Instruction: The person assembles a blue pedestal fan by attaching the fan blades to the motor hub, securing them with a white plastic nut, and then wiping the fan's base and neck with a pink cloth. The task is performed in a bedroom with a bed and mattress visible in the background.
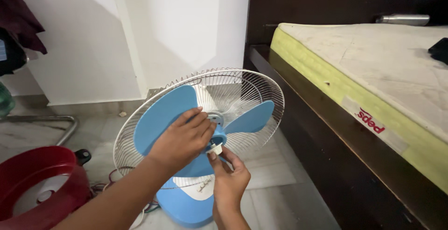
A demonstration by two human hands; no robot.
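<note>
Looking down through the head camera, a table fan [200,132] stands on the tiled floor [280,183] at frame centre, its front guard off and only the rear wire grille [242,90] behind the blades.

The left hand [182,139] enters from 7 o'clock and lies flat over the blue blade assembly [163,115]. Its fingers [198,120] are spread only slightly and curved over the hub area, pressing on the blade surface rather than gripping round anything.

The right hand [229,178] rises from 6 o'clock, directly below the hub. Thumb and forefinger are pinched shut on the small white spinner cap [215,148] at the blade centre; the other fingers are curled loosely beneath.

One blade points to 10 o'clock from the hub, another to 2 o'clock; the third is largely hidden under the left hand. The fan's blue and white base [186,202] sits at 6 o'clock under the grille.

Surroundings:
- Red round housing [42,183] on the floor at 8 o'clock.
- Dark wooden bed frame [336,155] at 3 o'clock, carrying a mattress [373,71] with a yellow-green edge.
- Steel bottle [403,20] at 1 o'clock on the mattress's far end.
</note>
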